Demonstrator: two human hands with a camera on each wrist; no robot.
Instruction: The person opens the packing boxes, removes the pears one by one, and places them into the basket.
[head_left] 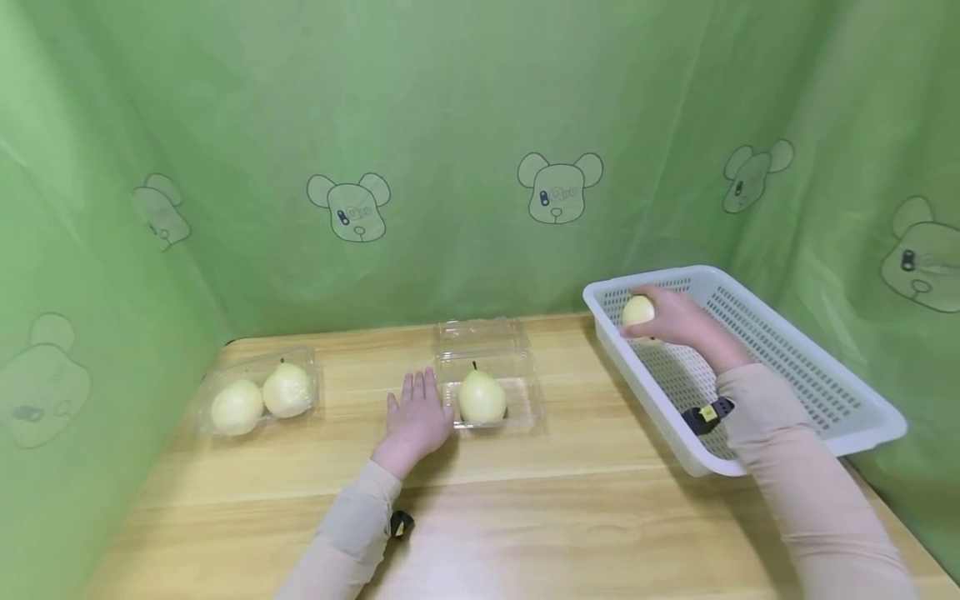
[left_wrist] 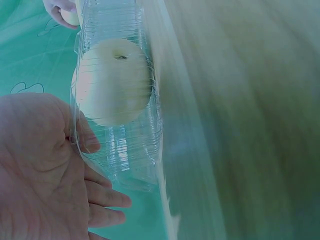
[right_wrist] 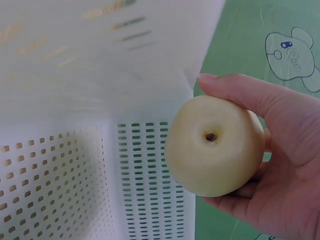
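Observation:
My right hand [head_left: 671, 318] grips a pale yellow pear [right_wrist: 215, 145] over the far left end of a white perforated basket [head_left: 645, 400]. In the right wrist view thumb and fingers curl round the pear, its dark-pitted end facing the camera. My left hand [head_left: 420, 417] lies with straight fingers at the left side of a clear plastic clamshell box [head_left: 521, 400], thumb right at its wall. The box's lid [head_left: 480, 337] is folded back, and one pear [head_left: 482, 397] with a stem sits in its left half. The left wrist view shows that pear [left_wrist: 112, 82] through the ribbed wall.
Further left on the wooden table [head_left: 510, 517] stands another clear box [head_left: 311, 367] with two pears [head_left: 237, 407] inside. Green curtains [head_left: 465, 250] with bear-face prints enclose the table at the back and sides. The basket's raised rim [head_left: 652, 417] stands at the right.

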